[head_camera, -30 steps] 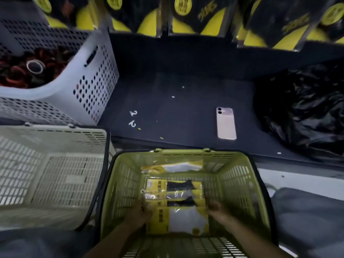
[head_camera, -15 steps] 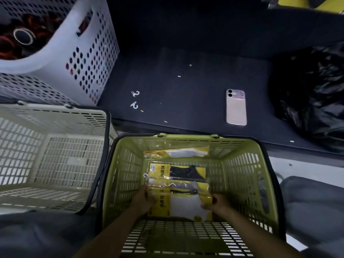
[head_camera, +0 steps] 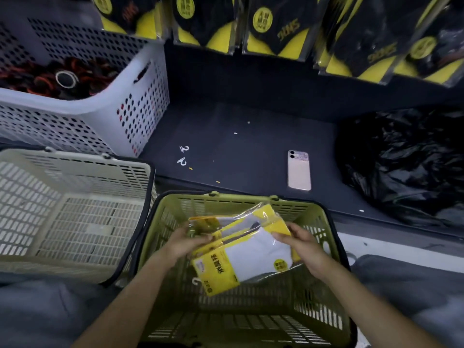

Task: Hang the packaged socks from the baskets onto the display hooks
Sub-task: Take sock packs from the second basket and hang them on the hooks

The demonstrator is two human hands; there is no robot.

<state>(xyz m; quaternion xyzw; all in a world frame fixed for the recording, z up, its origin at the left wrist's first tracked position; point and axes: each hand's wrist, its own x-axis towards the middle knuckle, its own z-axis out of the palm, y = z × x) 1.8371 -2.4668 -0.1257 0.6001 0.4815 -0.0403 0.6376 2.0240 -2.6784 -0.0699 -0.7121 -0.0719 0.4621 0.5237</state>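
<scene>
Head view: the left hand (head_camera: pixel 183 243) and right hand (head_camera: pixel 305 249) each curl their fingers around opposite ends of a stack of sock packets (head_camera: pixel 251 252), held above the floor of the near green basket (head_camera: pixel 241 204). Just left sits a beige basket (head_camera: pixel 75 217). Farther left, a white perforated crate (head_camera: pixel 100 116) holds red-and-black items (head_camera: pixel 37 79). Black-and-yellow sock packs (head_camera: pixel 273 26) hang along the far edge.

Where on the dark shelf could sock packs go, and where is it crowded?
Bare shelf lies between white basket and phone; a narrower strip between phone and black bag. Crowded: green basket, where left hand and right hand hold sock packs.
</scene>
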